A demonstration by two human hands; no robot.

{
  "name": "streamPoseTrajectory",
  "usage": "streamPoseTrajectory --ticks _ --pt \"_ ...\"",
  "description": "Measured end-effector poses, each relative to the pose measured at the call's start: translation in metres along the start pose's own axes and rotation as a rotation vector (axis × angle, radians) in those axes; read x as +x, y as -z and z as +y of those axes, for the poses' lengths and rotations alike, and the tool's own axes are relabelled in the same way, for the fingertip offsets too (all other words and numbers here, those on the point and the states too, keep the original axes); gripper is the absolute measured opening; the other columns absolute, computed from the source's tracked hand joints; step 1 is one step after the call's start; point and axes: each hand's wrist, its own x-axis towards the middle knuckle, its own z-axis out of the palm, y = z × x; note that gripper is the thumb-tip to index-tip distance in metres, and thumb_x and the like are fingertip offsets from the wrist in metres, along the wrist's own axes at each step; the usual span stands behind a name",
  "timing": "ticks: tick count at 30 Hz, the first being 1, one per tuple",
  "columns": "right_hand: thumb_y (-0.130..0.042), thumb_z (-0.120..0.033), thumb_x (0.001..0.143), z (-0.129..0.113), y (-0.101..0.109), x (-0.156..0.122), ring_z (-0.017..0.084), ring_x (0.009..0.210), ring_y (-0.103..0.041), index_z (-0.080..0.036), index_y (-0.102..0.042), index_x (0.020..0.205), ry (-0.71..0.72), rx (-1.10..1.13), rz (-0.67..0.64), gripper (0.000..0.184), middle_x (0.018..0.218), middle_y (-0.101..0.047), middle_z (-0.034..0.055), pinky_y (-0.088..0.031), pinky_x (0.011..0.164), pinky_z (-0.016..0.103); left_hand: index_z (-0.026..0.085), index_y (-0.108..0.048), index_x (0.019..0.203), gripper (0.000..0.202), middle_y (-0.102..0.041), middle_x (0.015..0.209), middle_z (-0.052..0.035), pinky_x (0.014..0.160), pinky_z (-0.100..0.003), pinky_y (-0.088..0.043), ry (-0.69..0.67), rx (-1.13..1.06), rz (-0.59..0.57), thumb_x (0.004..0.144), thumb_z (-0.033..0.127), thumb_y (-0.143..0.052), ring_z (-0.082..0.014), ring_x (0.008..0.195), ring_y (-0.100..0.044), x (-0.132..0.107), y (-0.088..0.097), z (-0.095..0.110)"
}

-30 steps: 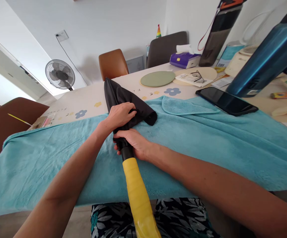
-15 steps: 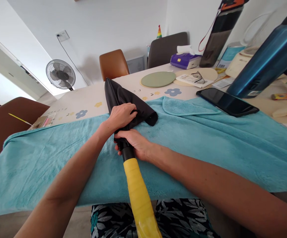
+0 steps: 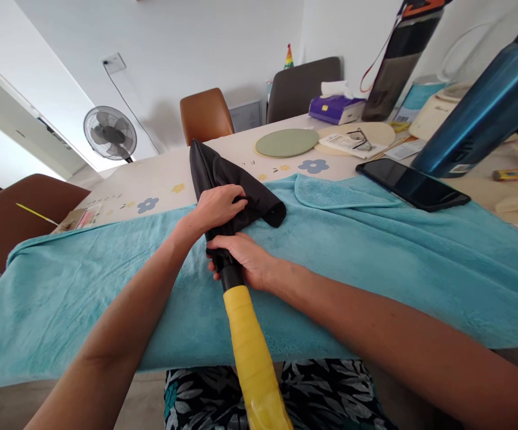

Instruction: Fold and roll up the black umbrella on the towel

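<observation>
A folded black umbrella [image 3: 223, 173] with a yellow handle [image 3: 252, 358] lies on a turquoise towel [image 3: 375, 263] spread over the table. Its handle sticks out past the table's near edge toward me. My left hand [image 3: 216, 209] is closed on the bunched black canopy fabric. Just below it, my right hand [image 3: 245, 260] wraps round the umbrella's black neck above the yellow handle.
A black phone [image 3: 413, 185] lies on the towel at the right, beside a leaning blue bottle [image 3: 483, 107]. Further back are a green round mat [image 3: 286, 142], glasses on papers [image 3: 352, 140], and a purple tissue box [image 3: 335, 107]. Chairs [image 3: 205, 113] and a fan [image 3: 110, 132] stand beyond.
</observation>
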Motion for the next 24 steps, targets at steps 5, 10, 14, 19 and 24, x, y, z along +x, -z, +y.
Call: streamPoseTrajectory --ticks 5,10,14,19,24 --pt "-0.055 -0.011 0.075 0.0002 0.0008 0.0006 0.013 0.046 -0.054 -0.014 -0.050 0.071 -0.004 0.001 -0.012 0.007 0.060 -0.055 0.0015 -0.046 0.038 0.026 0.022 -0.062 0.094 0.022 -0.065 0.096 -0.0028 0.070 -0.028 -0.043 -0.039 0.069 0.025 0.087 0.031 -0.043 -0.0193 0.089 -0.059 -0.0017 -0.0032 0.0047" --pt "-0.056 -0.011 0.075 0.0011 0.0008 0.0014 0.014 0.046 -0.054 -0.013 -0.052 0.072 -0.001 0.001 -0.001 0.005 0.062 -0.056 0.0024 -0.046 0.037 0.026 0.022 -0.061 0.093 0.022 -0.065 0.095 -0.0028 0.070 -0.028 -0.042 -0.034 0.081 0.029 0.087 0.031 -0.042 -0.0189 0.089 -0.059 -0.0028 -0.0048 0.0067" --pt "-0.055 -0.011 0.075 0.0013 0.0004 0.0011 0.014 0.046 -0.054 -0.013 -0.052 0.072 0.007 -0.004 -0.001 0.005 0.061 -0.056 0.0025 -0.046 0.037 0.026 0.022 -0.061 0.094 0.023 -0.065 0.097 -0.0027 0.070 -0.029 -0.042 -0.036 0.067 0.030 0.087 0.031 -0.041 -0.0191 0.088 -0.059 -0.0023 -0.0049 0.0050" --pt "-0.056 -0.011 0.074 0.0017 0.0013 0.0022 0.013 0.045 -0.054 -0.014 -0.051 0.072 0.011 -0.010 0.000 0.006 0.061 -0.056 0.0020 -0.046 0.037 0.026 0.022 -0.061 0.095 0.023 -0.065 0.098 -0.0028 0.072 -0.028 -0.042 -0.032 0.065 0.023 0.087 0.031 -0.041 -0.0188 0.089 -0.059 -0.0019 -0.0051 0.0047" --pt "-0.056 -0.011 0.074 0.0020 0.0011 0.0024 0.013 0.045 -0.054 -0.014 -0.051 0.072 0.010 -0.004 0.001 0.006 0.060 -0.056 0.0014 -0.046 0.037 0.026 0.022 -0.062 0.095 0.023 -0.065 0.097 -0.0031 0.072 -0.028 -0.042 -0.028 0.067 0.014 0.087 0.031 -0.042 -0.0190 0.089 -0.058 -0.0017 -0.0048 0.0054"
